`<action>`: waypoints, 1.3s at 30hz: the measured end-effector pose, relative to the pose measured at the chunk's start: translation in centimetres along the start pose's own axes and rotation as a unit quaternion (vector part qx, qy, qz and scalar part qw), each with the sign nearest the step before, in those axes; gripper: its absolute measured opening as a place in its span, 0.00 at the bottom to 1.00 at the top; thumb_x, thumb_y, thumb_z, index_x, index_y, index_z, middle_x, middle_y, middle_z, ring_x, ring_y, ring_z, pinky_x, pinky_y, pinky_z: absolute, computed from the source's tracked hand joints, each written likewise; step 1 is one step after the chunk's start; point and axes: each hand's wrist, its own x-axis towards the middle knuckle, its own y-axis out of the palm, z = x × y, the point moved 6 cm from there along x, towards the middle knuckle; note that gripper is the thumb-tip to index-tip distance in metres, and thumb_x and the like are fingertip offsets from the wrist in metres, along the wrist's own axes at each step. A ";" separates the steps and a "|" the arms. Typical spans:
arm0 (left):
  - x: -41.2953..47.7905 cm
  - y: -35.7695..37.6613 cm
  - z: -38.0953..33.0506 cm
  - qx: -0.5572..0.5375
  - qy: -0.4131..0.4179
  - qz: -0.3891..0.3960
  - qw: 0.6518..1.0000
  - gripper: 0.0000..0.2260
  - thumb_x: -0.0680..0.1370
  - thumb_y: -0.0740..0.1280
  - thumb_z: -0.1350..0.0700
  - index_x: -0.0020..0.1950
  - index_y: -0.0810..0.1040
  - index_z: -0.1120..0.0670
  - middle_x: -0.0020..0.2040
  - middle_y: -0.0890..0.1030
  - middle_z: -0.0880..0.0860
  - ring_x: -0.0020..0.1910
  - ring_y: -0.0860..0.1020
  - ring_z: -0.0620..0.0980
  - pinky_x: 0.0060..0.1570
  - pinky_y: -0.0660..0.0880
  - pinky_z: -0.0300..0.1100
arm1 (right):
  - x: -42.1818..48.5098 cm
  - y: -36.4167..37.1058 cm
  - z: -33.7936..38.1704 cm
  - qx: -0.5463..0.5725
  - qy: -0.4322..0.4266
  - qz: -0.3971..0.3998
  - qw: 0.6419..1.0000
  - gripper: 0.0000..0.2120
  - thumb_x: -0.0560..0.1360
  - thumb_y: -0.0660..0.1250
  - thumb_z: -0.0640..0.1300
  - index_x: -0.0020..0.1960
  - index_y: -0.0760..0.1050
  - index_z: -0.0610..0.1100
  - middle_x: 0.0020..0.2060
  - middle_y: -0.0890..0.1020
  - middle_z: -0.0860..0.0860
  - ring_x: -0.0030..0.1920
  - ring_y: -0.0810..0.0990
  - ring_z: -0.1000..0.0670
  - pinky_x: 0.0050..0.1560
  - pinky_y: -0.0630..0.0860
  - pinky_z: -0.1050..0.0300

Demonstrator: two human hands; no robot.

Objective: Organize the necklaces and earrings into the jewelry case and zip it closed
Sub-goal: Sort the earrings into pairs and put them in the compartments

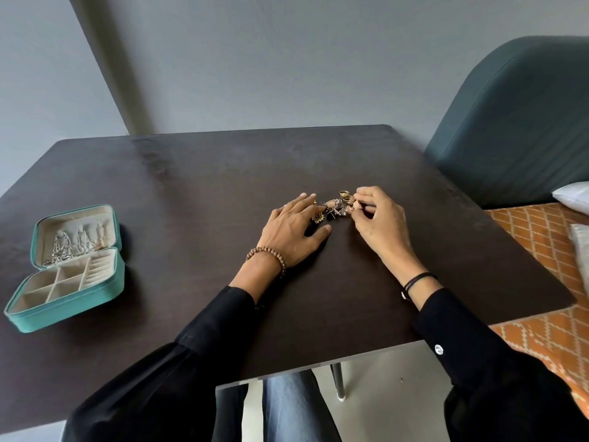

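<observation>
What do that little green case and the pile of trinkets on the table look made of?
The jewelry case looks like matte teal faux leather or fabric, with a pale, velvety lining; hard to say which. The earrings look like metal, gold and copper toned, catching small glints of light.

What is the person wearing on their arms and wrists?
Long, loose black sleeves cover both arms: the left sleeve and the right sleeve, which has a small white button. By the left hand is a brown beaded bracelet. By the right hand are thin black bands.
</observation>
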 end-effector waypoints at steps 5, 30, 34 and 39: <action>0.0 -0.2 0.1 -0.010 -0.005 -0.010 1.000 0.21 0.81 0.62 0.43 0.73 0.72 0.47 0.79 0.64 0.45 0.79 0.55 0.43 0.74 0.56 0.46 | -0.2 0.3 0.5 0.012 -0.018 0.034 0.999 0.19 0.74 0.71 0.38 0.64 0.77 0.46 0.57 0.85 0.53 0.55 0.83 0.54 0.57 0.76 0.67; -0.2 -0.8 0.4 -0.053 -0.010 -0.062 0.997 0.14 0.80 0.65 0.52 0.64 0.79 0.52 0.71 0.74 0.49 0.74 0.66 0.49 0.69 0.65 0.48 | 1.0 1.6 1.1 -0.023 -0.078 0.067 0.994 0.11 0.77 0.66 0.41 0.53 0.86 0.50 0.49 0.84 0.53 0.52 0.78 0.52 0.55 0.73 0.57; -0.2 -0.8 0.5 -0.059 -0.009 -0.065 0.996 0.14 0.79 0.66 0.52 0.63 0.79 0.52 0.70 0.75 0.49 0.72 0.67 0.49 0.69 0.66 0.49 | 0.8 1.4 1.1 0.018 -0.059 0.063 0.996 0.10 0.75 0.69 0.38 0.52 0.85 0.47 0.48 0.85 0.55 0.46 0.80 0.61 0.45 0.70 0.72; -0.2 -0.8 0.6 -0.069 -0.010 -0.069 0.995 0.13 0.79 0.66 0.53 0.62 0.79 0.51 0.69 0.76 0.48 0.70 0.69 0.49 0.68 0.67 0.48 | 0.9 1.3 0.9 0.053 -0.040 0.061 0.996 0.10 0.74 0.69 0.37 0.51 0.85 0.46 0.45 0.86 0.55 0.43 0.80 0.67 0.46 0.72 0.74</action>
